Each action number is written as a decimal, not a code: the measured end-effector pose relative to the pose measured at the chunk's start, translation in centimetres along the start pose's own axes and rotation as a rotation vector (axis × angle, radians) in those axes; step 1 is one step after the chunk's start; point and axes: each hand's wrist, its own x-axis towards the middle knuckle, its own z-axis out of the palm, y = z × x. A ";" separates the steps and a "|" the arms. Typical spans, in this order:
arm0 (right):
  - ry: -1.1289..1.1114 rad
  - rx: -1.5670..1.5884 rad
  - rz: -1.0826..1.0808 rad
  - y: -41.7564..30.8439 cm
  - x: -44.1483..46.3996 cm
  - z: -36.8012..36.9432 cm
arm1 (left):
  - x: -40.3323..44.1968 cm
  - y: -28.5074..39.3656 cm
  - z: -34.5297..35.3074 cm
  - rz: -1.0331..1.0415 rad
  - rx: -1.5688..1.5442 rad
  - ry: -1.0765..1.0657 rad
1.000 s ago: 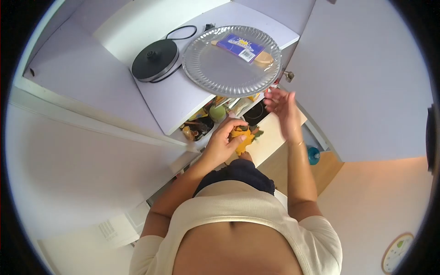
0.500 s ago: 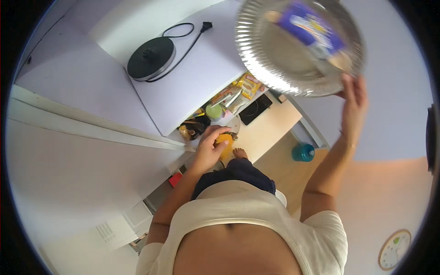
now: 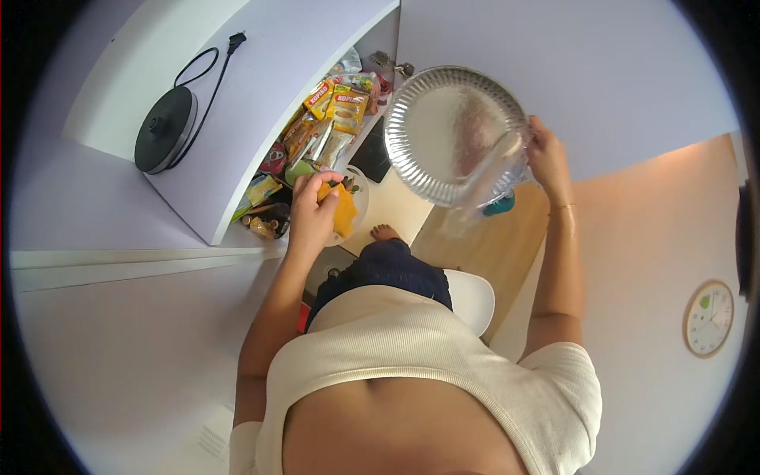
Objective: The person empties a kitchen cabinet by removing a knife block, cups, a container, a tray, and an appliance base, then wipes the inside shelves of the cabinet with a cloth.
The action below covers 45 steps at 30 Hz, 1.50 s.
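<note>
My right hand [image 3: 549, 158] grips the right rim of a round silver foil tray [image 3: 447, 134], held up beside the shelf. A blurred, clear wrapper-like thing [image 3: 487, 178] lies across the tray's lower right; the purple label does not show. On the left, my left hand [image 3: 314, 218] is closed on an orange, leaf-shaped thing [image 3: 342, 210] with a dark green part at its top. It hangs in front of the lower shelf, above a pale round plate.
A black round kettle base [image 3: 165, 131] with its cord stands on the upper shelf [image 3: 253, 71]. Yellow packets [image 3: 347, 108] and other goods fill the shelf below. A white stool [image 3: 473, 301], a teal bottle [image 3: 499, 204] and a wall clock [image 3: 708, 318] are also visible.
My right hand took hold of the foil tray, lifted it off the upper shelf and moved it right, then lower. The view has turned, and my left hand still holds the orange thing.
</note>
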 end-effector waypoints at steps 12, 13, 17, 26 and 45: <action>-0.431 0.793 0.515 -1.8 -5.1 1.7 | -1.1 -3.8 2.2 -0.607 -0.607 -0.225; -0.472 0.822 0.500 -1.8 -5.2 1.8 | -1.1 -3.5 2.4 -0.566 -0.599 -0.212; -0.497 0.895 0.533 -3.0 -5.9 2.1 | -0.8 -1.5 2.2 -0.549 -0.711 -0.168; -0.643 0.844 0.421 -2.5 -5.0 2.5 | 1.8 1.2 1.5 -0.602 -0.983 -0.266; -0.263 0.368 -0.267 -7.6 -4.6 3.7 | 0.0 2.1 1.0 0.229 0.185 0.117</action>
